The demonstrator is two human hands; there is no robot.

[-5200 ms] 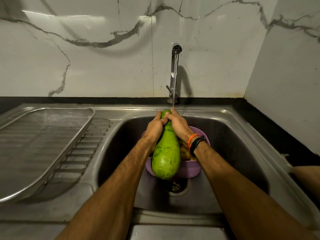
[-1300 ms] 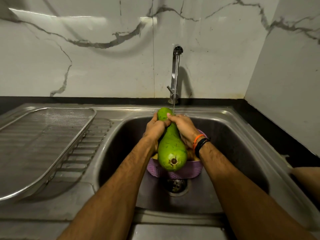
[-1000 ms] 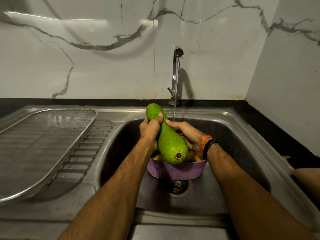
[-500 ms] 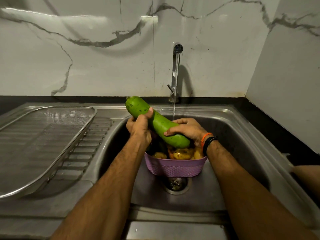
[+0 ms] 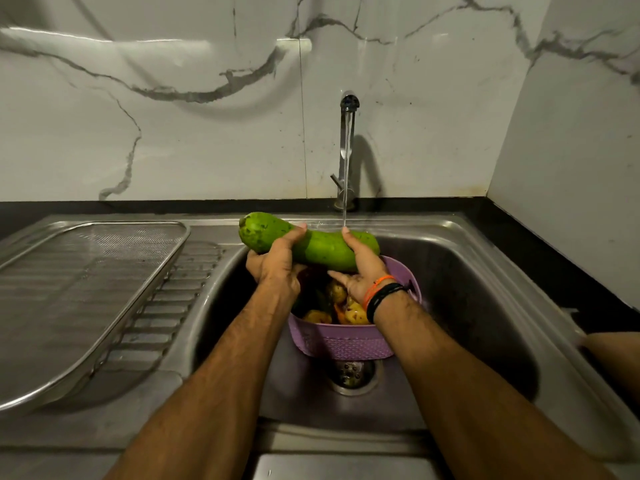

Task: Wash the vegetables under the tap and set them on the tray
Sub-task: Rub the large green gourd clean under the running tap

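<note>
A long green bottle gourd (image 5: 318, 245) lies almost level above the sink, its thick end pointing left. My left hand (image 5: 277, 263) grips it near that thick end. My right hand (image 5: 362, 268) holds the narrower right part from the front, fingers wrapped over it. Water runs from the tap (image 5: 348, 150) onto the gourd by my right fingers. Below sits a purple basket (image 5: 346, 341) with several potatoes and other vegetables (image 5: 356, 315). The mesh steel tray (image 5: 86, 299) lies on the drainboard at left, with nothing on it.
The steel sink basin (image 5: 467, 306) has a drain (image 5: 351, 374) just in front of the basket. A ribbed drainboard (image 5: 166, 306) lies between tray and basin. Marble walls stand behind and at right, with a dark counter strip (image 5: 554, 258) along the right.
The gourd has turned from hanging upright, thick end down, to nearly level, with its thick end swung up and left toward the tray. Both hands shifted along it while keeping hold.
</note>
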